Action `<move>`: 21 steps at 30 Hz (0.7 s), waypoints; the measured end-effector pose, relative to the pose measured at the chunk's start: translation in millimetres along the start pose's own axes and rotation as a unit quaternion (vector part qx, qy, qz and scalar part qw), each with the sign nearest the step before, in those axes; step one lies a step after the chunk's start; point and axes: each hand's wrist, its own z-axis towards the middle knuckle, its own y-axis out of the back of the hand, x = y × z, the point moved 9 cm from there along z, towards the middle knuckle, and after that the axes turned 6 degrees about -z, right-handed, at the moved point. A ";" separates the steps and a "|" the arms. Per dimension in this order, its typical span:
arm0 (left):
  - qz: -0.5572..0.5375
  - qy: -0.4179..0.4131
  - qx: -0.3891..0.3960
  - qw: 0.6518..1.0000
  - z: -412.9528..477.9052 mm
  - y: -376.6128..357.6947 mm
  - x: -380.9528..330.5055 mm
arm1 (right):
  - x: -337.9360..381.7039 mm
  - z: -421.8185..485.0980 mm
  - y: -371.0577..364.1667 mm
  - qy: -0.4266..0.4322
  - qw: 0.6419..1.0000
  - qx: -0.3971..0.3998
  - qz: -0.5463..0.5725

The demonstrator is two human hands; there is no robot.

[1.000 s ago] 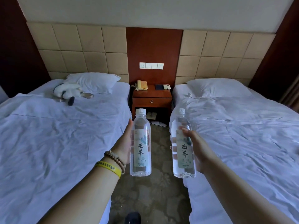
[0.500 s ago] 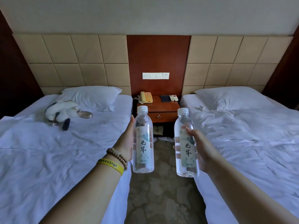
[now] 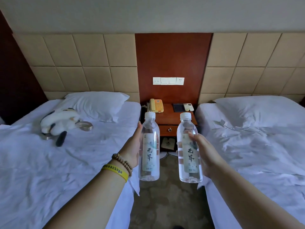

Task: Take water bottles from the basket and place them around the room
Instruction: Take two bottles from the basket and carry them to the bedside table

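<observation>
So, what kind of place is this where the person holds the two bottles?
Most likely a twin hotel room: two single beds in white linen, a wooden nightstand between them with a telephone, and a padded headboard wall with a switch panel.

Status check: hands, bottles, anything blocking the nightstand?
Left hand grips left bottle, right hand grips right bottle, both upright. Nightstand straight ahead. Phone and remote at its back edge.

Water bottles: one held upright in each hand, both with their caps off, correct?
No. The head view shows white caps on both: the left bottle in the left hand and the right bottle in the right hand, each upright.
</observation>
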 end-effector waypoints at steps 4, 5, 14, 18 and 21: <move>-0.006 -0.018 -0.015 1.000 74.1 -23.2 -25.9 | 24.7 76.3 26.1 0.019 1.000 0.021 -0.002; -0.006 -0.017 -0.022 1.000 92.8 -28.9 -31.4 | 31.0 95.3 33.8 0.020 1.000 0.022 -0.003; -0.034 -0.007 -0.016 0.999 233.2 -65.5 -62.0 | 62.8 235.8 82.3 0.011 1.000 0.015 0.003; -0.047 0.004 -0.002 0.999 288.7 -62.5 -72.6 | 64.0 288.0 87.4 -0.001 1.000 0.016 -0.002; -0.054 0.008 0.019 0.998 336.1 -58.3 -82.9 | 65.6 332.0 86.6 -0.006 1.000 0.011 0.003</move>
